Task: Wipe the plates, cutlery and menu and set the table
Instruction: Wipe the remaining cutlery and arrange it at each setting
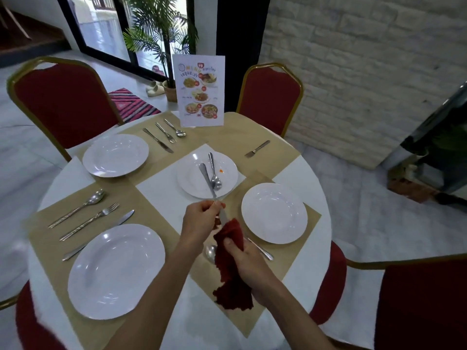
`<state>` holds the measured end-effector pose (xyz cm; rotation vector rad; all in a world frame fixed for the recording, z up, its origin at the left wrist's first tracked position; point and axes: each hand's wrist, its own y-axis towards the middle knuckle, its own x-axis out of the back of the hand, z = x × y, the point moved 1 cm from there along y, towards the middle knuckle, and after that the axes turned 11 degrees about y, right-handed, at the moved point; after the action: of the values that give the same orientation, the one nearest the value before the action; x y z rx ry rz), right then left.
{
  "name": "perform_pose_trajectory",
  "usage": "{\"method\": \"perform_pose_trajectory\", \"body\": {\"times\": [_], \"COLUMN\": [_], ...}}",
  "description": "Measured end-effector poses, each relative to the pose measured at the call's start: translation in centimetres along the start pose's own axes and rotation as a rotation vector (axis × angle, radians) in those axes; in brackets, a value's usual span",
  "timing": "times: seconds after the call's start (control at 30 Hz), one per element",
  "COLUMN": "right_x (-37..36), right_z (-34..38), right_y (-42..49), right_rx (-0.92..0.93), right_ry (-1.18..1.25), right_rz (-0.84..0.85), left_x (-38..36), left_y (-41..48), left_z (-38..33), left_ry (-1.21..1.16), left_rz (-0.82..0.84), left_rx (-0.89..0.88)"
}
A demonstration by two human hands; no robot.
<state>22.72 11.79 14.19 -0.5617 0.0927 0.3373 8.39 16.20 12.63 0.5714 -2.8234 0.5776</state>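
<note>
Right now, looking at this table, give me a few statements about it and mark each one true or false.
1. The right hand grips a red cloth. True.
2. The menu lies flat on the table. False: it stands upright at the far edge.
3. A spoon lies on the centre plate. True.
4. The left hand is empty. False: it holds a knife, whose blade runs into the cloth.
5. The centre plate is spotless. False: it has a small orange speck beside the spoon.
</note>
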Motion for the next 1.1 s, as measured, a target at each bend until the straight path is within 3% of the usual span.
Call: {"method": "perform_pose_trajectory", "body": {"times": [0.23,0.37,0.5,0.63,0.87,1.0,1.1], "right_x": [1.8,4.3,7.5,11.2,19.0,22.4,23.7], "right_z": [1.6,3.8,6.2,9.6,14.1,15.3,15.8], "right_y": [4.8,8.7,13.8,19.4,30.5,35.4,37.9], "right_rx": [-0.024,-0.081,-0.175,-0.254,-0.138,-0.106,-0.1], "right_ry": [0.172,0.337,0.535,0.535,0.239,0.144,0.055], "right_rz": [-0.079,-0.107,-0.033,0.028,-0.145,-0.213,-0.207], "left_x": [-2.9,-4.6,-7.2,-10.6,-15.7,-17.4,-18.2], "left_y": [3.6,7.8,13.4,19.9,32.9,38.8,42.5], "left_z": [-3.4,-5.8,-8.2,-10.2,-12.1,-11.9,-10.5], "left_ry": [0.218,0.035,-0.173,-0.297,-0.002,0.479,0.784], "left_rz": [0.04,0.178,0.211,0.229,0.116,-0.012,-0.018], "left_rx": [-0.145,-0.09,-0.012,-0.004,-0.066,-0.207,-0.281]}}
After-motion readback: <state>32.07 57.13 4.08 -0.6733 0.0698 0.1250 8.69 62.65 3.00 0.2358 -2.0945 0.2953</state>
